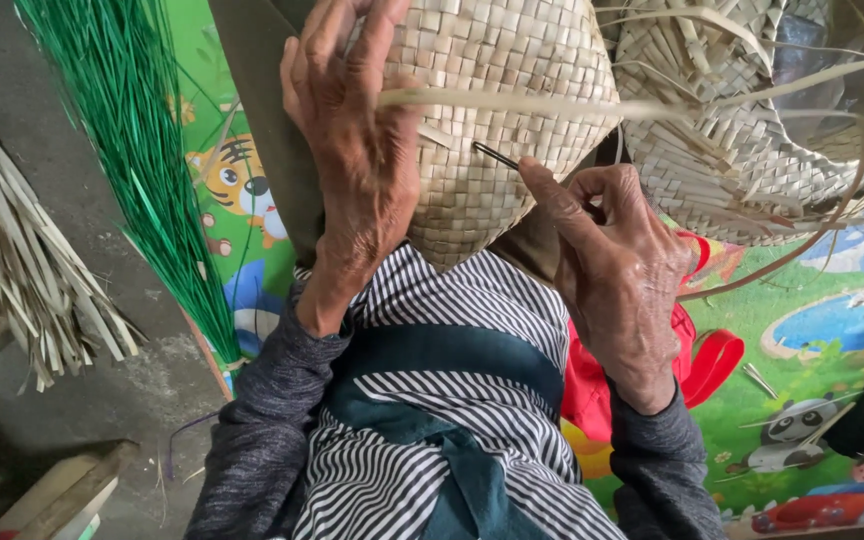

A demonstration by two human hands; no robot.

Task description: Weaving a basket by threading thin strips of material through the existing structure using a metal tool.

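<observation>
beside green strips (142, 150), left hand (352, 140) steadies woven basket (492, 110).

Grey concrete floor (12, 60) beside a cartoon-printed mat (802, 350).

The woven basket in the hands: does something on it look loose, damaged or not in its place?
One pale strip lies loose across the woven basket, not tucked into the weave. The left hand grips the basket; the right hand pokes a thin dark tool into it. No damage shows.
</observation>
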